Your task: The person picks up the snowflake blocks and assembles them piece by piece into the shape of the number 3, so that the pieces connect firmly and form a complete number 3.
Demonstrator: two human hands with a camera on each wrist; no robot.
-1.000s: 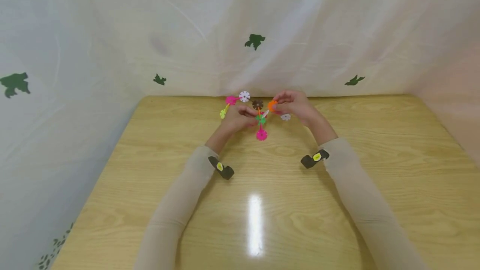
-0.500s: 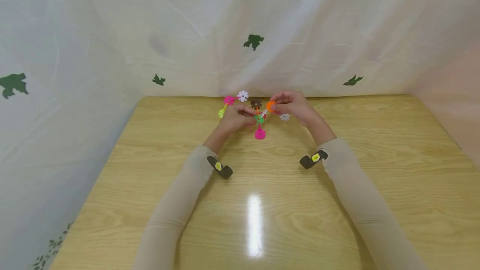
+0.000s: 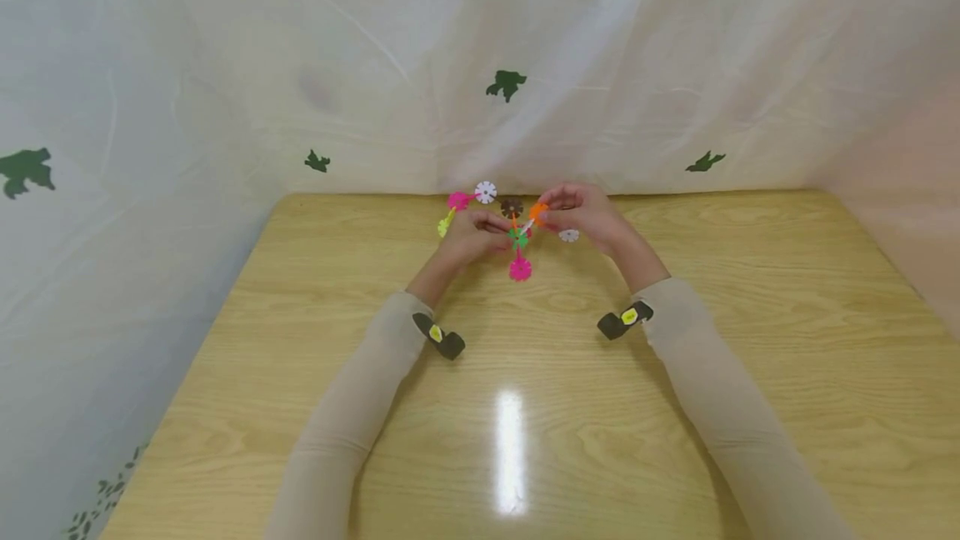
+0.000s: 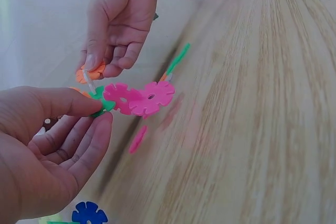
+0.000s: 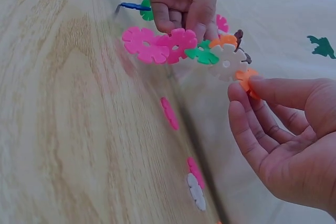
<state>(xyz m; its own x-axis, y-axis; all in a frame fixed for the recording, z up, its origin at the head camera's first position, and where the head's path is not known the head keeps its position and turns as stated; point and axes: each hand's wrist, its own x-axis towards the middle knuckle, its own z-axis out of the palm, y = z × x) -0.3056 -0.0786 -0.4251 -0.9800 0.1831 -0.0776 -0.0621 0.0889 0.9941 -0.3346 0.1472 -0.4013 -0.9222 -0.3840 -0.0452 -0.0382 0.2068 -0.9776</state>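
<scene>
My left hand [image 3: 470, 238] pinches a green flower-shaped plastic disc [image 5: 202, 53] between thumb and fingers. Slotted together with it are pink discs [image 5: 146, 45], a white disc [image 5: 229, 62] and a second orange disc [image 5: 226, 40]; a brown disc [image 3: 512, 207] stands at the far end. Across from it, my right hand [image 3: 588, 213] pinches an orange disc [image 5: 245, 81] by thumb and fingertips. This orange disc meets the white disc's edge; whether their slots are fully engaged I cannot tell. The joined discs are held above the table's back edge.
Behind my left hand are pink [image 3: 458, 202], white [image 3: 486, 192] and yellow [image 3: 444, 227] discs joined together. A blue disc [image 4: 89, 213] is near it. Loose white [image 5: 196, 191] and pink [image 5: 169, 113] discs lie by the right hand. A pale curtain [image 3: 375, 65] borders the wooden table [image 3: 570, 407].
My right hand has shifted slightly left, bringing the orange disc closer against the white one. The left hand keeps its hold on the green disc, nearly still.
</scene>
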